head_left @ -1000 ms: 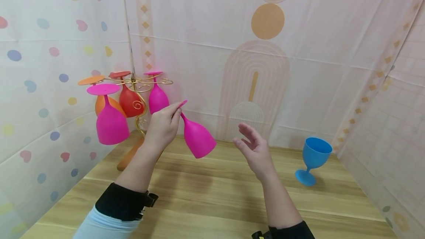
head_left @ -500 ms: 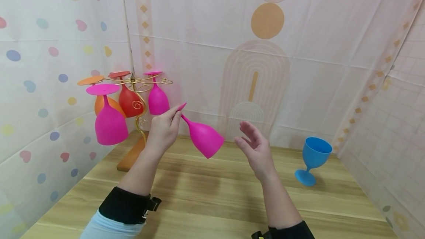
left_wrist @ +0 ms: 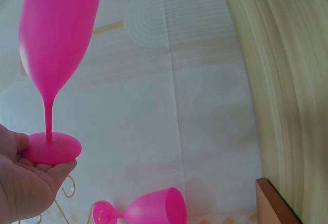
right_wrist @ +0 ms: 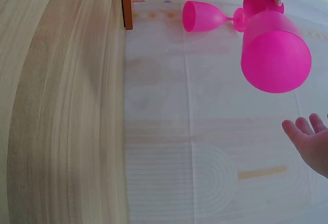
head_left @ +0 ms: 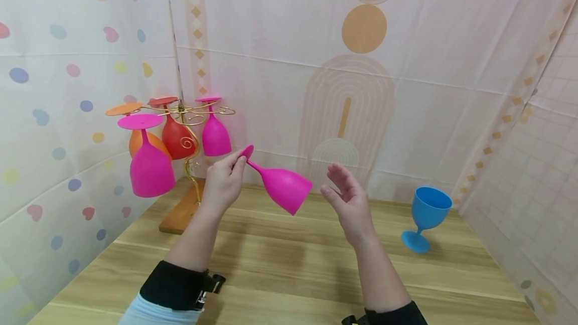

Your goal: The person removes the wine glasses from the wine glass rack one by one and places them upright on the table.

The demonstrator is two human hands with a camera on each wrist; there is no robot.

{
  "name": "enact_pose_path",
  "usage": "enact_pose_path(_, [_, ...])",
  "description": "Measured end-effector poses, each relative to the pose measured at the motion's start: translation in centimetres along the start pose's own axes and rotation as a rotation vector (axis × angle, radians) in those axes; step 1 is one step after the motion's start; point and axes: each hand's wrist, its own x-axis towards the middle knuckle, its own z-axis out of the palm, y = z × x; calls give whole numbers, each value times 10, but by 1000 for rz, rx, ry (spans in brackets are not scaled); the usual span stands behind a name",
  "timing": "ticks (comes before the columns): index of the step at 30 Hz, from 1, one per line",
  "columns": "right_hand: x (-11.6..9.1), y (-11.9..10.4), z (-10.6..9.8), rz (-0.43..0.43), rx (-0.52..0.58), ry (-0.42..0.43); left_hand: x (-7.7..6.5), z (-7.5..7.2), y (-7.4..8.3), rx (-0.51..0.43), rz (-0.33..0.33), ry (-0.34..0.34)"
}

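A pink goblet is held in the air by its round foot, pinched between the thumb and fingers of my left hand. Its bowl tilts down and to the right, with the mouth toward my right hand. That hand hovers apart from the goblet, fingers loosely bent and holding nothing. In the left wrist view the goblet's foot rests over the fingers, thumb on top. The right wrist view looks toward the goblet's mouth, with the right fingertips a gap away.
Left of the hands stands a gold wire glass rack on a wooden base. Two pink goblets, a red goblet and an orange goblet hang upside down from it. A blue goblet stands upright at the right of the wooden table.
My left hand has turned the pink goblet, so its bowl has swung right and up, closer to my right hand. The right hand has hardly moved.
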Motion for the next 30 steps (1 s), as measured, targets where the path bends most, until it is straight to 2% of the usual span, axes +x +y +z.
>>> enact_pose_path(5, [0,-1,1,10,-9,-29,-2,4,-3,-47,-47,-13])
enact_pose_path(12, [-1,1,2,21,-8,-28,-6,12,-1,-166,-140,-27])
enact_pose_path(16, [-1,1,3,34,-5,-26,-9,16,-1,-202,-174,-21])
enact_pose_path(22, [-3,0,6,62,0,-56,-12,21,-4,-192,-216,-20])
enact_pose_path(30, [-2,3,10,108,-6,-92,-17,21,-7,-167,-234,-4])
